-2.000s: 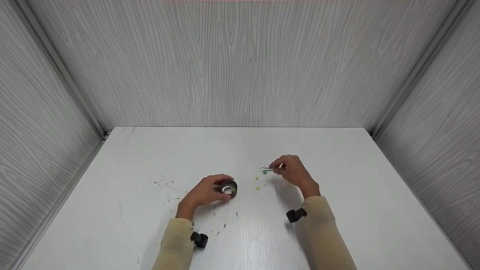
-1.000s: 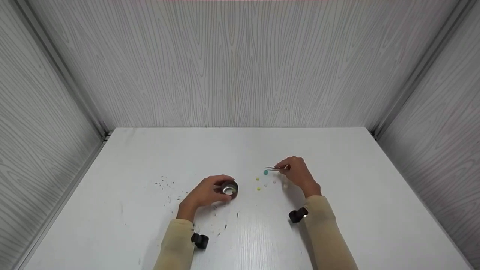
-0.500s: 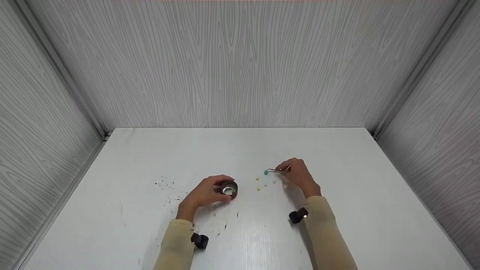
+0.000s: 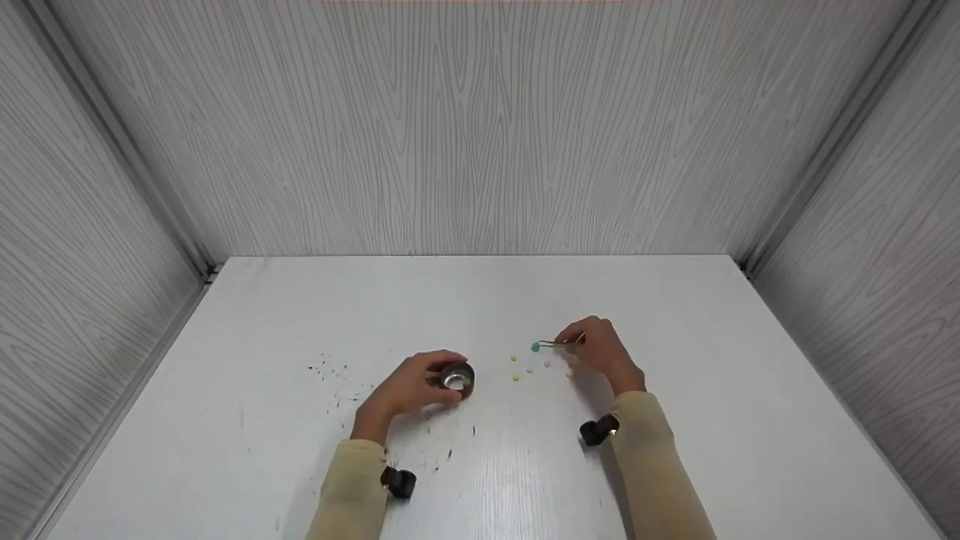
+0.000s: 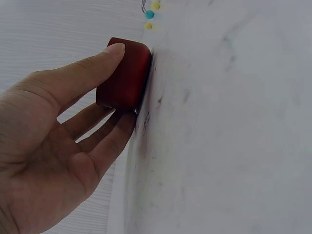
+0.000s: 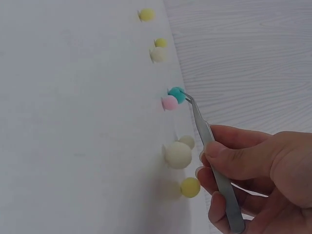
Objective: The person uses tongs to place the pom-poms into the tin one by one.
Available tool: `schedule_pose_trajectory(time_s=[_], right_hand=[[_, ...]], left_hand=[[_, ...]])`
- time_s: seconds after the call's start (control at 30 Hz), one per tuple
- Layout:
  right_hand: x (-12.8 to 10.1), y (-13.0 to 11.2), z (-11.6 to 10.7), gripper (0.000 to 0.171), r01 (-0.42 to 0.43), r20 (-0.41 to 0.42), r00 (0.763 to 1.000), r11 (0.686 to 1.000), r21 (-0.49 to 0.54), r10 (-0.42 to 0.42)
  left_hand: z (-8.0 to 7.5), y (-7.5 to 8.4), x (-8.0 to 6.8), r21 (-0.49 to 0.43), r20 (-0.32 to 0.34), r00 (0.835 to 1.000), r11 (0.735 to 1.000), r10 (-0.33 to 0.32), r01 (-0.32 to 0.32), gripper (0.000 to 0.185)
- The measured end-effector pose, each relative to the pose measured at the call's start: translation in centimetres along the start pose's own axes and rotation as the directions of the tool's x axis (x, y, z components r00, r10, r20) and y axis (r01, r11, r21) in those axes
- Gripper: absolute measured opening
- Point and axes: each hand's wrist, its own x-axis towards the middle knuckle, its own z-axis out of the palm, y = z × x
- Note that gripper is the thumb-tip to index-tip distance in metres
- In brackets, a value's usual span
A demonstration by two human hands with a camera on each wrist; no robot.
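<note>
A person's right hand (image 4: pixel 600 349) pinches tweezers (image 6: pixel 209 146) onto a teal bead (image 6: pixel 176 94) on the table (image 4: pixel 675 450); left hand (image 4: pixel 409 386) grips the small red cup (image 5: pixel 124 78). Likely next: a steady lift leftward.

Bright, even light and soft shadows.
The head view is sharp, and the white worktop (image 4: pixel 480 300) shines a little near the bottom edge. Pale shadows lie under each hand. In the left wrist view the worktop looks grey and fuzzy, and the left hand (image 5: pixel 53 146) is so close that it is a bit soft.
</note>
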Motion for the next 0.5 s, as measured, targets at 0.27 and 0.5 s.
schedule_pose_trajectory(time_s=[0.27, 0.5], right_hand=[[-0.2, -0.29, -0.17, 0.019, 0.003, -0.021, 1.0, 1.0, -0.008, -0.003], [-0.26, -0.39, -0.26, 0.019, 0.008, -0.024, 1.0, 1.0, -0.018, -0.009]], left_hand=[[0.02, 0.11, -0.07, -0.011, 0.003, 1.0, 1.0, 0.005, -0.005, 0.057], [0.04, -0.02, -0.04, -0.007, 0.008, 1.0, 1.0, 0.017, -0.017, 0.057]])
